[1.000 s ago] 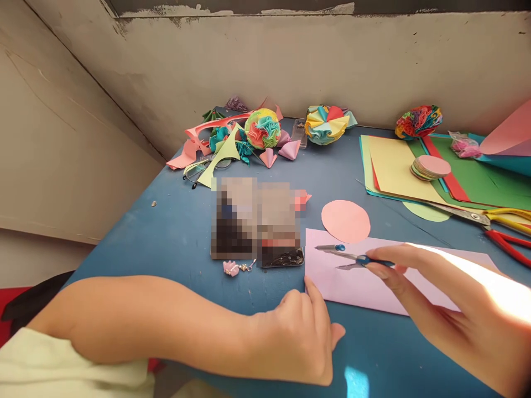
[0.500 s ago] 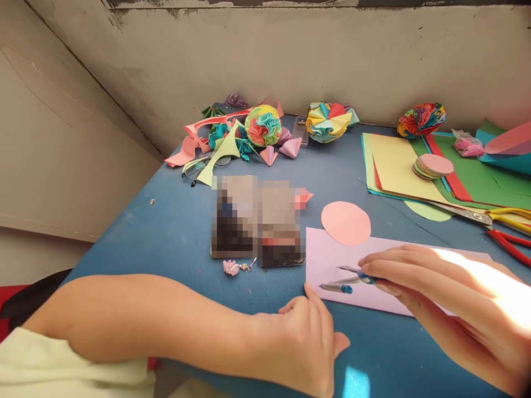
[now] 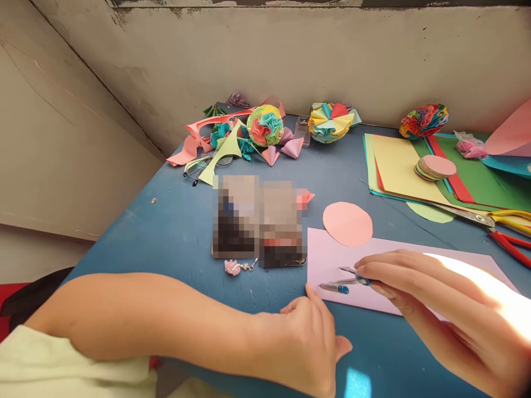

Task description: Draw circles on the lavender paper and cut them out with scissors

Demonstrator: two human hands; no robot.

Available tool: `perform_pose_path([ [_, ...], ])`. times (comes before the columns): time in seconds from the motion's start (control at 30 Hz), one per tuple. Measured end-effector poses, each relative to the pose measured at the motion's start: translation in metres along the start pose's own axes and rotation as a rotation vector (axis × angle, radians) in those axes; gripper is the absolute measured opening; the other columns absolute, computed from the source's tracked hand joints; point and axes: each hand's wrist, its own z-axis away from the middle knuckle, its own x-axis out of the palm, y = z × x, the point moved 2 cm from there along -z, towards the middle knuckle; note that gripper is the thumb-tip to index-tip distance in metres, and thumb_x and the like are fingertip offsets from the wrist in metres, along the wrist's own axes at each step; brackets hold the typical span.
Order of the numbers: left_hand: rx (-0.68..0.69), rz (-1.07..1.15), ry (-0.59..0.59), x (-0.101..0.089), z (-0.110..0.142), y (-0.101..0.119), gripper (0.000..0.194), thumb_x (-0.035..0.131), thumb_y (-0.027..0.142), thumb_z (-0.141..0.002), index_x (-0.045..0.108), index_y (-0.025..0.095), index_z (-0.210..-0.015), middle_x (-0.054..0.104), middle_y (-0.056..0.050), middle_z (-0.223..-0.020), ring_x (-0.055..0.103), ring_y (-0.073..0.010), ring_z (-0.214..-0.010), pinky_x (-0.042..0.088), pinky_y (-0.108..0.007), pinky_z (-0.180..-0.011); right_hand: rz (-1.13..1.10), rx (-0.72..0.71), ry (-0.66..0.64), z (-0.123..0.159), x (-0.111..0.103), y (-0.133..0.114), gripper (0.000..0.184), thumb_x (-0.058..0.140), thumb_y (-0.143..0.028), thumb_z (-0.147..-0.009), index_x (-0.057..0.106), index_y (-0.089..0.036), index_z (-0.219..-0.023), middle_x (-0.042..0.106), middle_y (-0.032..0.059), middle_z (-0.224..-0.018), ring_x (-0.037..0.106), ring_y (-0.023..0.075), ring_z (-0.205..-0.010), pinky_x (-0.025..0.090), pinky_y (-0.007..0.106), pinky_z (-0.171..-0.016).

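A drawing compass (image 3: pixel 347 284) lies low over a sheet of lilac paper (image 3: pixel 415 251), its two legs pointing left. Its blue-topped end sits between the thumb and fingers of my right hand (image 3: pixel 448 298), which is closed on it from the right. My left hand (image 3: pixel 305 337) is curled at the sheet's lower left corner. One fingertip presses on that corner, while the thumb sticks out to the right. Overlapping the sheet's upper edge is a pink paper circle (image 3: pixel 347 224).
Two blurred-out flat items (image 3: pixel 236 251) stand left of the sheet, with a pink charm (image 3: pixel 233 267) before them. Scissors (image 3: pixel 493 221), coloured paper (image 3: pixel 394 160) and stacked paper discs (image 3: pixel 435 167) are at right. Folded paper balls (image 3: pixel 265 126), scraps and glasses (image 3: pixel 193 168) lie behind.
The view has shifted slightly, so objects sit a little further right. My right hand and the compass have moved slightly left relative to the sheet. My left hand stays at the corner.
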Motion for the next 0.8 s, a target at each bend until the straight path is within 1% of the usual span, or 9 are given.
perform_pose_path([
  [0.07, 0.0, -0.002, -0.008, -0.001, 0.0, 0.0, 0.039, 0.05, 0.037, -0.091, 0.072, 0.006, -0.083, 0.071, -0.023, -0.085, 0.06, -0.0234, -0.055, 0.028, -0.033, -0.041, 0.0, -0.002, 0.0, 0.001, 0.0, 0.0, 0.043, 0.046, -0.006, -0.087, 0.054, -0.023, -0.126, 0.067, 0.0058, -0.113, 0.067, 0.0224, -0.093, 0.055, 0.032, -0.076],
  [0.13, -0.034, -0.004, 0.035, 0.0, 0.0, 0.0, 0.039, 0.049, 0.036, -0.091, 0.072, 0.006, -0.08, 0.071, -0.022, -0.083, 0.061, -0.0232, -0.055, 0.028, -0.033, -0.041, 0.007, -0.005, -0.009, 0.002, 0.001, -0.001, 0.044, 0.045, -0.006, -0.087, 0.053, -0.023, -0.127, 0.067, 0.006, -0.114, 0.067, 0.0226, -0.095, 0.056, 0.032, -0.077],
  [0.27, -0.101, 0.0, 0.152, 0.003, -0.002, -0.002, 0.042, 0.048, 0.035, -0.092, 0.072, 0.007, -0.071, 0.071, -0.017, -0.073, 0.056, -0.0197, -0.048, 0.023, -0.032, -0.04, 0.04, -0.038, -0.005, 0.0, 0.0, -0.002, 0.046, 0.045, -0.004, -0.087, 0.052, -0.021, -0.129, 0.066, 0.006, -0.116, 0.066, 0.0211, -0.097, 0.055, 0.03, -0.081],
  [0.37, -0.128, 0.002, 0.182, 0.005, -0.002, -0.001, 0.042, 0.049, 0.036, -0.091, 0.071, 0.009, -0.067, 0.071, -0.015, -0.071, 0.056, -0.0197, -0.048, 0.022, -0.032, -0.04, 0.056, -0.087, 0.009, -0.003, 0.0, -0.003, 0.048, 0.045, -0.002, -0.085, 0.052, -0.018, -0.13, 0.066, 0.0062, -0.116, 0.066, 0.0198, -0.097, 0.055, 0.029, -0.082],
  [0.47, -0.12, -0.005, 0.165, 0.005, -0.002, -0.002, 0.042, 0.049, 0.037, -0.091, 0.071, 0.008, -0.069, 0.071, -0.017, -0.072, 0.057, -0.0207, -0.049, 0.023, -0.032, -0.04, 0.04, -0.107, 0.007, -0.007, 0.001, -0.001, 0.046, 0.045, -0.001, -0.085, 0.054, -0.018, -0.127, 0.068, 0.0055, -0.112, 0.067, 0.0199, -0.094, 0.056, 0.031, -0.078],
  [0.57, -0.033, -0.005, 0.18, 0.004, -0.001, -0.006, 0.043, 0.05, 0.038, -0.09, 0.072, 0.004, -0.074, 0.071, -0.02, -0.072, 0.056, -0.02, -0.047, 0.021, -0.031, -0.04, 0.03, -0.114, 0.038, -0.012, 0.0, -0.001, 0.041, 0.046, 0.0, -0.084, 0.057, -0.017, -0.119, 0.07, 0.0058, -0.104, 0.067, 0.0193, -0.089, 0.055, 0.03, -0.073],
  [0.63, -0.01, 0.004, 0.207, 0.004, 0.0, -0.011, 0.042, 0.052, 0.036, -0.09, 0.072, 0.002, -0.076, 0.07, -0.02, -0.071, 0.055, -0.0183, -0.045, 0.02, -0.03, -0.04, 0.041, -0.125, 0.043, -0.016, -0.001, -0.003, 0.036, 0.047, 0.0, -0.084, 0.058, -0.017, -0.114, 0.072, 0.0057, -0.096, 0.068, 0.0183, -0.083, 0.054, 0.028, -0.068],
  [0.73, -0.065, 0.022, 0.262, 0.001, -0.001, -0.013, 0.036, 0.058, 0.032, -0.086, 0.072, 0.002, -0.072, 0.07, -0.019, -0.067, 0.054, -0.0168, -0.044, 0.022, -0.028, -0.041, 0.039, -0.133, 0.041, -0.02, -0.003, -0.005, 0.033, 0.044, 0.0, -0.086, 0.057, -0.019, -0.111, 0.072, 0.0047, -0.09, 0.068, 0.0162, -0.079, 0.052, 0.025, -0.064],
  [0.8, -0.114, 0.026, 0.274, -0.001, -0.002, -0.009, 0.035, 0.059, 0.032, -0.085, 0.072, 0.002, -0.072, 0.071, -0.02, -0.068, 0.055, -0.0174, -0.045, 0.027, -0.028, -0.041, 0.008, -0.108, 0.043, -0.021, -0.003, -0.006, 0.032, 0.042, -0.002, -0.089, 0.055, -0.02, -0.113, 0.071, 0.0043, -0.09, 0.066, 0.0143, -0.077, 0.05, 0.024, -0.063],
])
